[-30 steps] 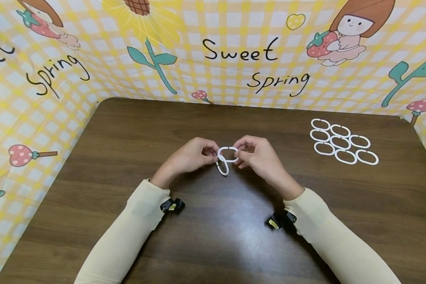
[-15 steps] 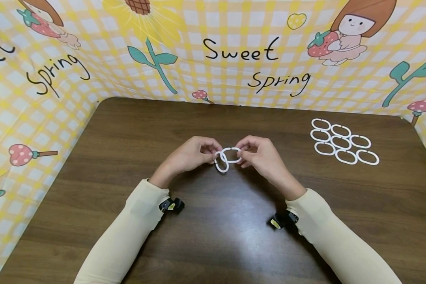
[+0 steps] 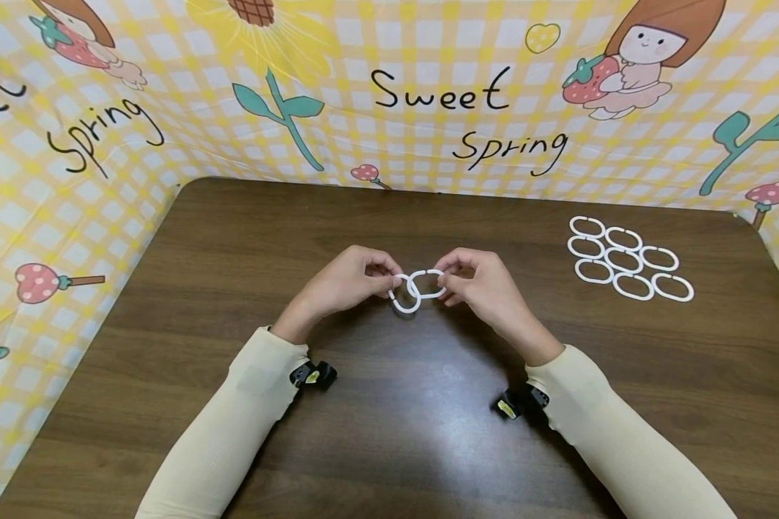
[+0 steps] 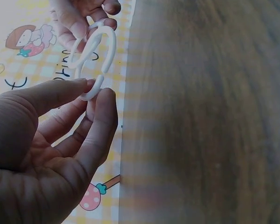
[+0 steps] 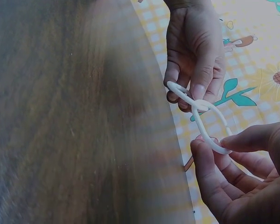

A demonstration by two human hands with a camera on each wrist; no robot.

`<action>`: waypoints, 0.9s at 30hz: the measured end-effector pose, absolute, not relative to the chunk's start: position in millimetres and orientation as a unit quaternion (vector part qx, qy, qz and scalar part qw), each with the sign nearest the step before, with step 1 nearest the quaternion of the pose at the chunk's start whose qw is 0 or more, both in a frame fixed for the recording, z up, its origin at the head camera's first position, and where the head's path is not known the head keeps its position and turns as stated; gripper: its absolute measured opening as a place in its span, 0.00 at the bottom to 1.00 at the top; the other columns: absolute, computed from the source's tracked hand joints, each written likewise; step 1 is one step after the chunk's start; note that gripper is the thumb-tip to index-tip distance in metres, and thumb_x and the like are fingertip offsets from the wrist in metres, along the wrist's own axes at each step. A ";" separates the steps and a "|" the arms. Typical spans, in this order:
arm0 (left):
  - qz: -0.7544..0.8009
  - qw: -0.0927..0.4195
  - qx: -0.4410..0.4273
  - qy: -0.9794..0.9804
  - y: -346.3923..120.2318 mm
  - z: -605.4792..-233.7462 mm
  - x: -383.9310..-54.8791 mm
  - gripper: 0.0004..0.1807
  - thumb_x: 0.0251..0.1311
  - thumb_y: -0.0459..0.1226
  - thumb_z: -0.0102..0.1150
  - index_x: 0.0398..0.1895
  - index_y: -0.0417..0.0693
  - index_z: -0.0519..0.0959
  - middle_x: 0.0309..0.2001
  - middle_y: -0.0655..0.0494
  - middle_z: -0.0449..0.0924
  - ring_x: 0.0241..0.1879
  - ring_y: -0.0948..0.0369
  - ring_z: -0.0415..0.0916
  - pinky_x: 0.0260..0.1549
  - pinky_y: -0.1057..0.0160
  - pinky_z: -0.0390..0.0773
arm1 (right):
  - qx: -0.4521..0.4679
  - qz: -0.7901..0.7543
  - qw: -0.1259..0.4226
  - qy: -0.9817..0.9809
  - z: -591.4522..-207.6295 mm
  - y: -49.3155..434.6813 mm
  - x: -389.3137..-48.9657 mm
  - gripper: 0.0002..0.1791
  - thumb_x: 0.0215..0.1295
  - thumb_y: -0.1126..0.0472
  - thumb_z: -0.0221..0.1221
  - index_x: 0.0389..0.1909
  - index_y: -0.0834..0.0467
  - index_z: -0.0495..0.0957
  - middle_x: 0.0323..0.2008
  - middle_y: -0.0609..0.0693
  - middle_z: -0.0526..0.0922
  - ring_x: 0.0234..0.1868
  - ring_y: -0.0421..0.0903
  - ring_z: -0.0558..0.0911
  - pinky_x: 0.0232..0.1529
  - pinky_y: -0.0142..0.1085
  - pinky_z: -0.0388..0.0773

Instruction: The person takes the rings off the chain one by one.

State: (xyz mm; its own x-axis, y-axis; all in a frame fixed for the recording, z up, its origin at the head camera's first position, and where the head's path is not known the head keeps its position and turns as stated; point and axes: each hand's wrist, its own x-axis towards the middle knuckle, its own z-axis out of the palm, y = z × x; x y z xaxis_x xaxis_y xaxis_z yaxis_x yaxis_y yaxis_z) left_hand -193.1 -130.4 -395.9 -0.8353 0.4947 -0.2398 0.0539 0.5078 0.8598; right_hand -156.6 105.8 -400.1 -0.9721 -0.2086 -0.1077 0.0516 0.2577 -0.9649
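Two white oval plastic links, each with a small gap in its side, hang joined through one another above the table's middle. My left hand [image 3: 357,277] pinches one link [image 3: 406,311] between thumb and fingers. The other link [image 3: 430,296] is pinched at its right end by my right hand [image 3: 477,281]. In the left wrist view the left link [image 4: 111,51] has its gap close to my fingertips. In the right wrist view the right link [image 5: 199,128] passes through its partner. Fingertips cover small parts of both links.
Several more white links [image 3: 623,273] lie flat in a close cluster at the table's back right. The brown wooden table [image 3: 389,447] is bordered at the back and left by a yellow checked cloth [image 3: 428,43]. A black wrist camera sits on each sleeve.
The hands have drawn slightly apart, the right one moving a little to the right. The left link has swung more open to the head view, and the links overlap less.
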 end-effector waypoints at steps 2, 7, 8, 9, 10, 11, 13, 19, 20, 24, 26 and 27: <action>0.469 0.236 0.162 0.835 -130.2 -395.6 -193.2 0.08 0.71 0.33 0.62 0.46 0.38 0.87 0.41 0.46 0.87 0.38 0.60 0.84 0.45 0.59 0.86 | -0.049 -0.605 0.106 0.787 -400.2 106.2 -156.7 0.09 0.68 0.74 0.59 0.47 0.73 0.82 0.36 0.65 0.83 0.30 0.47 0.86 0.32 0.36 0.87; 0.473 0.227 0.182 0.832 -130.1 -395.6 -192.7 0.11 0.70 0.30 0.62 0.52 0.41 0.86 0.38 0.46 0.85 0.36 0.60 0.82 0.41 0.61 0.85 | -0.047 -0.604 0.108 0.788 -400.6 107.0 -156.5 0.09 0.69 0.74 0.59 0.47 0.73 0.82 0.37 0.65 0.83 0.30 0.46 0.86 0.32 0.37 0.88; 0.473 0.224 0.187 0.831 -130.3 -395.8 -192.6 0.12 0.70 0.30 0.62 0.53 0.42 0.86 0.38 0.46 0.85 0.35 0.60 0.81 0.40 0.61 0.85 | -0.046 -0.604 0.108 0.788 -400.6 107.2 -156.5 0.09 0.69 0.74 0.59 0.47 0.73 0.82 0.37 0.66 0.83 0.30 0.46 0.86 0.32 0.36 0.87; 0.472 0.221 0.191 0.832 -130.7 -396.1 -192.6 0.13 0.70 0.30 0.62 0.54 0.44 0.87 0.38 0.46 0.85 0.35 0.60 0.81 0.39 0.61 0.84 | -0.046 -0.603 0.108 0.789 -400.7 107.4 -156.5 0.09 0.69 0.74 0.59 0.47 0.73 0.82 0.37 0.66 0.83 0.30 0.46 0.86 0.32 0.36 0.87; 0.471 0.218 0.195 0.832 -131.2 -396.4 -192.5 0.13 0.70 0.30 0.61 0.54 0.45 0.87 0.38 0.46 0.86 0.34 0.61 0.80 0.39 0.62 0.83 | -0.046 -0.603 0.108 0.789 -400.8 107.6 -156.5 0.09 0.68 0.74 0.59 0.47 0.73 0.82 0.37 0.66 0.83 0.30 0.46 0.86 0.32 0.36 0.87; 0.472 0.218 0.197 0.831 -131.4 -396.3 -192.5 0.13 0.70 0.30 0.61 0.54 0.46 0.87 0.39 0.46 0.86 0.34 0.61 0.80 0.38 0.62 0.82 | -0.045 -0.603 0.108 0.789 -400.8 107.8 -156.5 0.09 0.68 0.74 0.60 0.47 0.73 0.82 0.37 0.66 0.83 0.30 0.46 0.86 0.32 0.36 0.87; 0.474 0.219 0.199 0.829 -131.9 -396.6 -192.6 0.13 0.70 0.29 0.61 0.54 0.46 0.88 0.41 0.46 0.88 0.35 0.62 0.80 0.39 0.62 0.82 | -0.045 -0.602 0.108 0.790 -400.9 108.3 -156.5 0.09 0.68 0.74 0.60 0.47 0.73 0.82 0.37 0.66 0.84 0.30 0.45 0.86 0.32 0.35 0.87; 0.479 0.220 0.198 0.826 -131.8 -396.4 -192.6 0.10 0.70 0.30 0.62 0.48 0.44 0.88 0.43 0.46 0.88 0.36 0.61 0.81 0.40 0.61 0.84 | -0.046 -0.603 0.107 0.789 -401.1 109.4 -157.1 0.09 0.68 0.74 0.60 0.47 0.73 0.82 0.36 0.64 0.84 0.29 0.44 0.85 0.32 0.35 0.87; 0.478 0.219 0.198 0.827 -131.7 -396.7 -192.6 0.09 0.70 0.30 0.62 0.48 0.43 0.88 0.42 0.46 0.88 0.36 0.60 0.82 0.40 0.61 0.84 | -0.046 -0.604 0.105 0.789 -401.2 109.6 -157.3 0.10 0.68 0.74 0.60 0.47 0.73 0.82 0.36 0.64 0.84 0.29 0.44 0.85 0.32 0.35 0.87; 0.477 0.220 0.189 0.830 -131.2 -397.7 -192.9 0.06 0.69 0.31 0.64 0.45 0.40 0.87 0.37 0.46 0.86 0.35 0.59 0.81 0.40 0.61 0.84 | -0.046 -0.606 0.101 0.788 -401.6 110.7 -157.9 0.10 0.67 0.74 0.59 0.46 0.74 0.82 0.35 0.63 0.83 0.29 0.44 0.85 0.31 0.35 0.87; 0.477 0.223 0.182 0.830 -130.8 -397.1 -192.7 0.06 0.68 0.31 0.65 0.44 0.39 0.86 0.36 0.48 0.85 0.35 0.59 0.81 0.40 0.61 0.84 | -0.045 -0.607 0.099 0.787 -401.7 111.4 -158.1 0.09 0.67 0.74 0.59 0.46 0.74 0.82 0.35 0.62 0.83 0.29 0.44 0.85 0.31 0.35 0.87; 0.478 0.225 0.178 0.830 -130.7 -396.9 -192.6 0.05 0.68 0.31 0.65 0.43 0.38 0.86 0.36 0.48 0.84 0.35 0.59 0.81 0.40 0.61 0.84 | -0.044 -0.608 0.099 0.787 -401.7 111.7 -158.1 0.09 0.67 0.74 0.59 0.46 0.74 0.82 0.35 0.62 0.83 0.29 0.44 0.85 0.31 0.35 0.87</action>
